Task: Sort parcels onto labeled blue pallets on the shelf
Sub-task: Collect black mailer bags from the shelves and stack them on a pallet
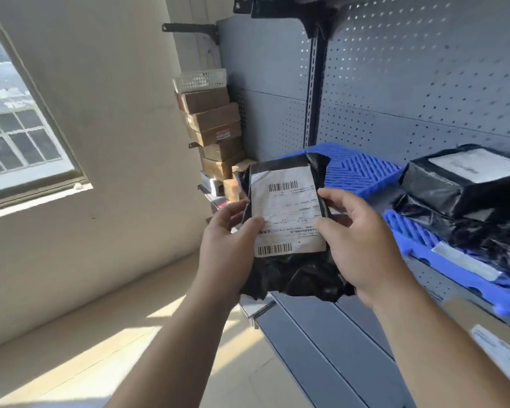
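Black poly-bag parcel point(295, 275) held up in open air over the near-left corner of the grey shelf deck point(321, 334); left hand point(227, 245) grips its left edge and right hand point(357, 245) its right edge, both thumbs on the white shipping label point(289, 213). Just behind it, a blue pallet point(362, 169) shows its ribbed top; to the right, a second blue pallet point(454, 269) carries stacked black bagged parcels point(465, 184). Perforated back panel point(424, 83) far side; cardboard boxes point(215, 128) stacked under a white basket point(200, 81) far left, window point(12, 128) left, sunlit floor point(100, 334) below.
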Available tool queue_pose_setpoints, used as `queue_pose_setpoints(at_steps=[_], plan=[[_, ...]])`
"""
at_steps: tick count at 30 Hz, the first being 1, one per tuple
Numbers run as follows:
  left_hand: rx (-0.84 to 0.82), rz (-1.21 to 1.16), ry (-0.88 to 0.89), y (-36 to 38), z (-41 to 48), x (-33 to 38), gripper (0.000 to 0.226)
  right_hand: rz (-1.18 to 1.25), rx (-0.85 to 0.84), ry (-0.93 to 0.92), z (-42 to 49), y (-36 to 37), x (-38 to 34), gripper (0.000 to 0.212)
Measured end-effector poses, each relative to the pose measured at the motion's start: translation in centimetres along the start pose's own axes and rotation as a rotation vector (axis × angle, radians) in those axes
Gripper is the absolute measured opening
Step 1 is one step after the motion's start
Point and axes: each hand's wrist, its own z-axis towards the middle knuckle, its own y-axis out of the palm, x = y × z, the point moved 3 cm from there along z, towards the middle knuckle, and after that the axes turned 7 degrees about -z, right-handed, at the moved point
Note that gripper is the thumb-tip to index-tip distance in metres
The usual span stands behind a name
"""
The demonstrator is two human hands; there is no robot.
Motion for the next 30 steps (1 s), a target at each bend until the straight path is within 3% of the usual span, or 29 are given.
queue_pose_setpoints(at_steps=[6, 14, 17, 22, 30], plan=[[-0.238, 0.038, -0.046, 8.6, 6.1, -0.2, 0.031, -0.166, 0.237, 0.008, 4.2, -5.3, 1.1, 0.041], [-0.463, 0.1, 0.028, 21.3, 9.3, -0.3, 0.033, -0.314, 0.468, 0.016, 8.2, -14.4, 1.7, 0.044], [-0.525, 0.12, 0.057, 25.0, 10.2, -0.4, 0.036, -0.366, 0.511, 0.043, 9.6, -16.9, 1.9, 0.043], [-0.651, 0.152, 0.066, 29.8, 11.9, -1.1, 0.019, -0.433, 0.561, 0.134, 11.1, -19.6, 2.5, 0.049], [-0.824, 0.203, 0.038, 35.0, 14.4, -2.3, 0.028, -0.557, 0.66, 0.263, 13.3, -21.7, 3.1, 0.055]])
